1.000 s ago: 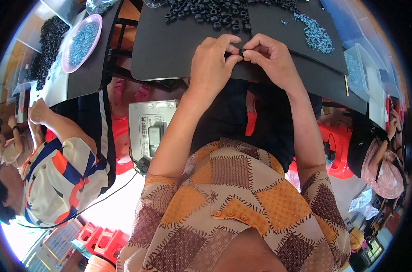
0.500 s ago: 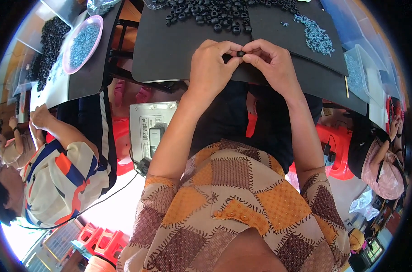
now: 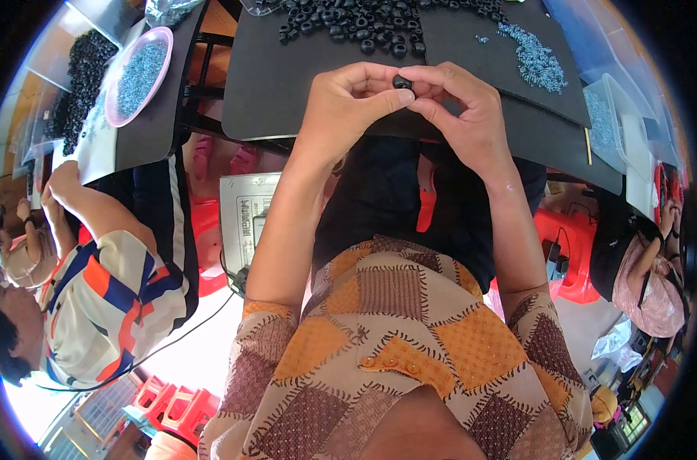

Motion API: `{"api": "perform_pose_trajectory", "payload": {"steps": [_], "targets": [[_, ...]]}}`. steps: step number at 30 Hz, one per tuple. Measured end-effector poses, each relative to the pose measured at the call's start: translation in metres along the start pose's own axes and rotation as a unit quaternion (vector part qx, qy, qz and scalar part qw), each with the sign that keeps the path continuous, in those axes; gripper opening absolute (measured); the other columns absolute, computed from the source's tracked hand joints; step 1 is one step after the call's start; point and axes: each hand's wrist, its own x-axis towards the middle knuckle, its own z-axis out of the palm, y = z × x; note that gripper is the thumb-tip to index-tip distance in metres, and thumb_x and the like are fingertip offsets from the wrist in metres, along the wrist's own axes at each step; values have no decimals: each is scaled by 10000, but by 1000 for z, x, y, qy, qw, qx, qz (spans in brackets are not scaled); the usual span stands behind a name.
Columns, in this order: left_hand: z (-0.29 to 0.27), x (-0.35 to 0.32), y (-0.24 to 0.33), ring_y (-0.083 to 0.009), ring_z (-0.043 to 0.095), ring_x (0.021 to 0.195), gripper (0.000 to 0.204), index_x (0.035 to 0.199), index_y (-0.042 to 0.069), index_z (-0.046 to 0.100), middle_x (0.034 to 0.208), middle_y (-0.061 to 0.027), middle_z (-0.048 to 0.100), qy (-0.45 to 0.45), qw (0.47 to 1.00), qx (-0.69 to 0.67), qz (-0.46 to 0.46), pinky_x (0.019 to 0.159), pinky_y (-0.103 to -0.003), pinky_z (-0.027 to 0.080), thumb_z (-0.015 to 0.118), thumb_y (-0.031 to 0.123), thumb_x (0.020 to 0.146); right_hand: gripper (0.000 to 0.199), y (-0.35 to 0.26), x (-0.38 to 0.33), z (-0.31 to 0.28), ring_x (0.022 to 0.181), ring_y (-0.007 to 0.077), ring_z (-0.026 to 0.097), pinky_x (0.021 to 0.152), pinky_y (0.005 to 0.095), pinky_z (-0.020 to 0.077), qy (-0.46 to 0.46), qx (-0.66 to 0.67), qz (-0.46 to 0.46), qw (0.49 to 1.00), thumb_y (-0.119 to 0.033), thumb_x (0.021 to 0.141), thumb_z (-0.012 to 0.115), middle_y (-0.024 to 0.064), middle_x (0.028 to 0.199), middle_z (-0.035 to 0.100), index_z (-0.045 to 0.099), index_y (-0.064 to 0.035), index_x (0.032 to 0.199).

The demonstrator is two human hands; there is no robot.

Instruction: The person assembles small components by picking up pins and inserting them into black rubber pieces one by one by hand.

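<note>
Mostly hidden between both hands' fingers (image 3: 379,98): small black ring (image 3: 402,81)

Black piece (image 3: 402,80) — mostly hidden by fingertips (image 3: 387,93).

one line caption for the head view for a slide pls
Both hands, left hand and right hand, pinch one small black ring-shaped part above a black work mat strewn with more.
</note>
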Motion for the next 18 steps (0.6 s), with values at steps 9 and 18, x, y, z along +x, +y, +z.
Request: {"api": "perform_pose_trajectory", "payload": {"steps": [9,18], "targets": [[-2,-6,0,-76,644,838,244,1087,-1,709,916,-39,709,-10,1000,12,-17,783,-208,509,712,172,914,390,-1,-7,1,723,93,608,700,243,528,6,22,64,998,8,795,726,16,830,649,716,-134,1158],[-3,-6,-1,-72,605,869,266,1068,-23,725,923,-39,712,-8,1000,22,-22,792,-231,478,693,201,928,350,0,-8,2,728,57,578,707,223,510,-8,88,95,992,-13,810,728,-13,814,639,689,-96,1148]]}}
